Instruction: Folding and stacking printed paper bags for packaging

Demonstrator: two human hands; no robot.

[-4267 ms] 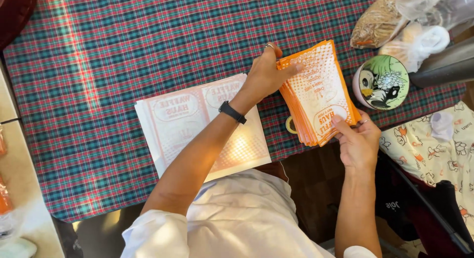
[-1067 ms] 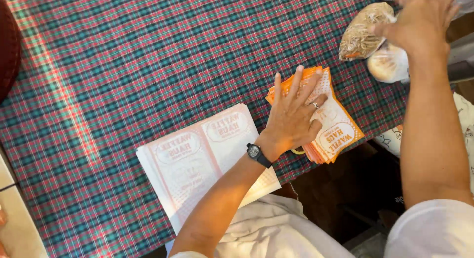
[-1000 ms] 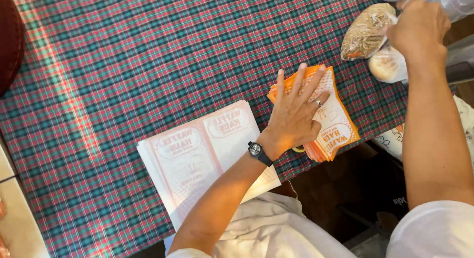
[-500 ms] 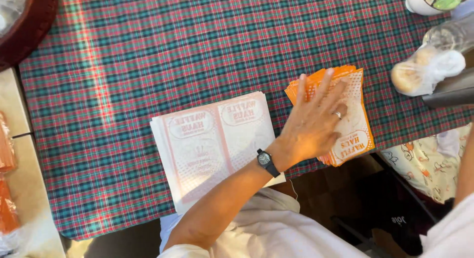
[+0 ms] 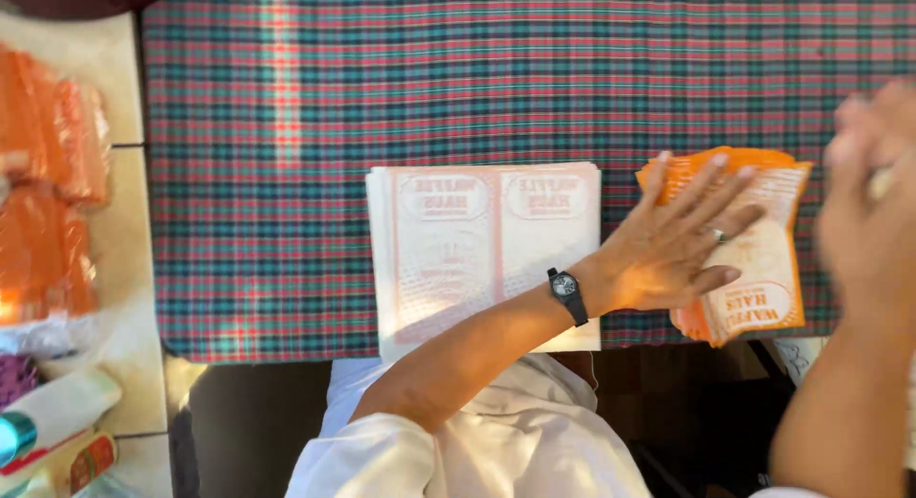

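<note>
Your left hand (image 5: pixel 673 255): flat, fingers spread, pressing the orange paper bags (image 5: pixel 763 259) onto the plaid tablecloth (image 5: pixel 286 126) | bags under your palm, just right of the white sheets (image 5: pixel 458 250) | your right hand (image 5: pixel 873 207): blurred, raised beside the bags, grip unclear.

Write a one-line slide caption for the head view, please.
Left hand flat on orange bags beside white sheets on a plaid cloth; right hand blurred, raised.

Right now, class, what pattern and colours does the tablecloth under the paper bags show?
The tablecloth is plaid: red, green and dark blue checks with thin pale lines. The head view shows it.
</note>
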